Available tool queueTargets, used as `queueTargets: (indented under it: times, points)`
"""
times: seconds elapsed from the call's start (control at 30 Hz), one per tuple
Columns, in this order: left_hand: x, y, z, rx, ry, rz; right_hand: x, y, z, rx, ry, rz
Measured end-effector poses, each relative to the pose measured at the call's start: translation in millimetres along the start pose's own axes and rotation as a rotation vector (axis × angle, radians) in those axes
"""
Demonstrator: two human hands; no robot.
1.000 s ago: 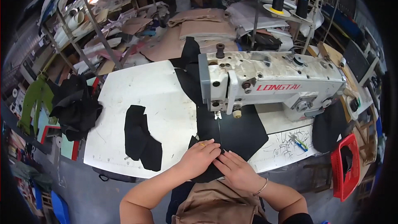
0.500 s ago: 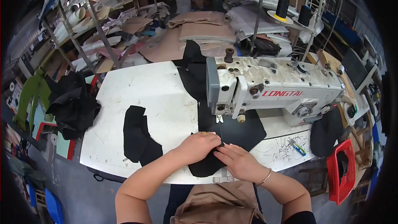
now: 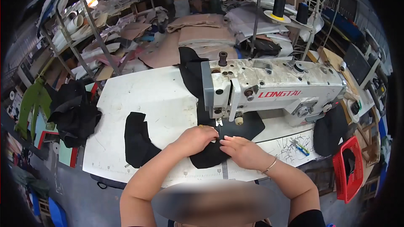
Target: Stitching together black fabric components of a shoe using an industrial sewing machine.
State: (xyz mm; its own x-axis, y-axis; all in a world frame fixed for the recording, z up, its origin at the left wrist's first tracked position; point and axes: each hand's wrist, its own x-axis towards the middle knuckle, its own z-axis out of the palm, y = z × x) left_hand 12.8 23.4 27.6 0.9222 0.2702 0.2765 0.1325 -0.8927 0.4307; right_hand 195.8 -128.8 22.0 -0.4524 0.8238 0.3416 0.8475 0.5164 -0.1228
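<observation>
Black fabric pieces point(image 3: 206, 157) lie under the presser foot point(image 3: 219, 122) of a white sewing machine point(image 3: 277, 86) and spread toward me over the white table. My left hand point(image 3: 197, 139) is closed on the fabric's edge just in front of the foot, fingertips bunched together. Close beside it, my right hand point(image 3: 244, 153) has its fingers pressed together on the same fabric, pinching near the seam line. Fingertips partly hide the edges between them. Another cut black piece point(image 3: 138, 141) lies apart on the table, left of my left forearm.
A heap of black fabric point(image 3: 75, 113) is at the left beside a green metal frame point(image 3: 31, 107). Small snips point(image 3: 302, 149) and thread scraps lie right of my right hand. A red basket point(image 3: 348, 172) stands at the right; thread cones point(image 3: 278, 6) rise behind the machine.
The black fabric has moved away from me, farther under the presser foot. Both hands have moved with it, closer to the needle. The whole view has shifted slightly.
</observation>
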Motion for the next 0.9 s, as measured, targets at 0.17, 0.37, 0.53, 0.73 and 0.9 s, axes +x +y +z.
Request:
queueTargets:
  times: [0.17,0.37,0.53,0.73,0.9]
  points:
    - [-8,6,-6,0.081,0.079,-0.113,-12,-4,-7,-0.106,-0.033,-0.055]
    - [-17,26,6,0.472,0.023,0.127,-15,-7,-11,-0.195,-0.058,-0.051]
    - [-16,23,5,0.447,-0.001,0.127,-18,-2,-11,-0.204,-0.078,-0.042]
    - [-15,25,13,0.459,0.021,0.1,-17,0,-9,-0.249,-0.098,-0.028]
    - [-8,14,14,0.423,0.051,0.106,-12,12,-9,-0.278,-0.064,-0.02]
